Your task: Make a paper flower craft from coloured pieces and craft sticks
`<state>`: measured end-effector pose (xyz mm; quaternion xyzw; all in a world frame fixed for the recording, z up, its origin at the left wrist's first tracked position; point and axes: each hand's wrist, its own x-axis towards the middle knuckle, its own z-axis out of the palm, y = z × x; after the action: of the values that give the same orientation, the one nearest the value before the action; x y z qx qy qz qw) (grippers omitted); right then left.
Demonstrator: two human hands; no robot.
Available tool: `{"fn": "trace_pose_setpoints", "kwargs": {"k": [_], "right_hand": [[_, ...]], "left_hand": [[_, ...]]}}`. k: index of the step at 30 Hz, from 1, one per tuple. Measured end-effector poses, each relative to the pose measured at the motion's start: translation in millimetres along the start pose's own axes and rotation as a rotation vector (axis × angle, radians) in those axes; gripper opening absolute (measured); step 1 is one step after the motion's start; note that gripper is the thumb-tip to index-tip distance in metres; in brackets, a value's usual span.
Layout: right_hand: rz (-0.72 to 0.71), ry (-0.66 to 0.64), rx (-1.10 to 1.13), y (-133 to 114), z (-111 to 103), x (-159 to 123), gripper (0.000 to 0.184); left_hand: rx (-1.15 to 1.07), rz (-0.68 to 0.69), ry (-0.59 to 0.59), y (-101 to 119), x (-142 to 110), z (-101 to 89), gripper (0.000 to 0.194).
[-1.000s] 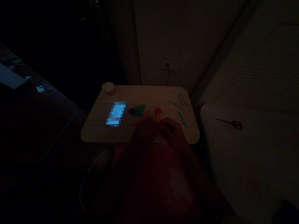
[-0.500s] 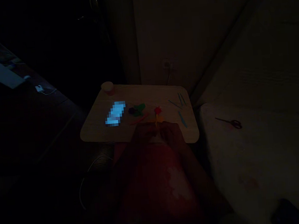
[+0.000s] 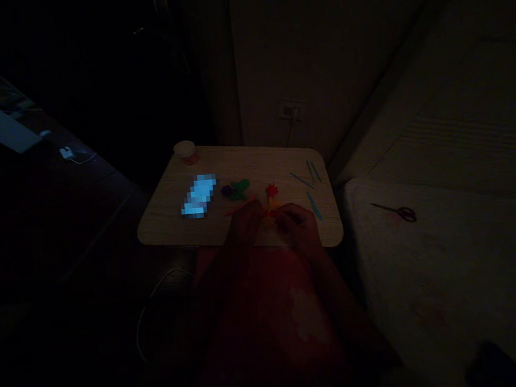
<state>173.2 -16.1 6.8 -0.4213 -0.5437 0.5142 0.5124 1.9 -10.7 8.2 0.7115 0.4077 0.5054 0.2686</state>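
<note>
In dim light, a small yellow-and-red figure [image 3: 271,202], apparently modelling clay, lies on the small wooden-top table [image 3: 165,225]. Its red end points away from me. My left hand [image 3: 245,222] has its fingers closed at the figure's left side. From the right, my right hand [image 3: 300,224] pinches the lower part, where a reddish bit shows between the fingertips. Left of the figure is a green clay piece [image 3: 241,188] beside a dark purple lump [image 3: 227,191]. A thin reddish-orange strip [image 3: 240,208] reaches toward my left hand, which covers its end.
A lit phone [image 3: 199,195] lies left on the table, with a small tub [image 3: 186,152] behind it. Blue-green modelling tools [image 3: 314,205] lie on the right. Scissors [image 3: 405,214] rest on a pale surface [image 3: 427,263]. A wall socket [image 3: 293,110] holds a plug.
My hands have drawn slightly apart and the left has risen, so more of the yellow figure shows between them. The view is a little brighter. Other objects stay in place.
</note>
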Motion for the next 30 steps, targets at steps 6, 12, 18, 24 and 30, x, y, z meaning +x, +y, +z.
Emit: {"fn": "trace_pose_setpoints", "kwargs": {"k": [6, 12, 18, 24, 30], "right_hand": [[-0.062, 0.042, -0.027, -1, -2, 1, 0.011], [-0.118, -0.009, -0.117, 2, -5, 2, 0.014], [-0.138, -0.017, -0.185, 0, -3, 0, 0.034], [-0.116, 0.029, -0.147, 5, -2, 1, 0.016], [-0.141, 0.035, -0.103, 6, -3, 1, 0.011]], "left_hand": [[0.014, 0.085, -0.085, -6, 2, 0.3, 0.042], [0.049, 0.053, -0.099, -15, -2, -2.6, 0.054], [0.032, 0.071, -0.114, -11, -4, -1.9, 0.053], [0.029, 0.033, 0.021, 1, -1, -1.3, 0.033], [0.048, 0.072, 0.046, -7, -1, -0.9, 0.027]]}}
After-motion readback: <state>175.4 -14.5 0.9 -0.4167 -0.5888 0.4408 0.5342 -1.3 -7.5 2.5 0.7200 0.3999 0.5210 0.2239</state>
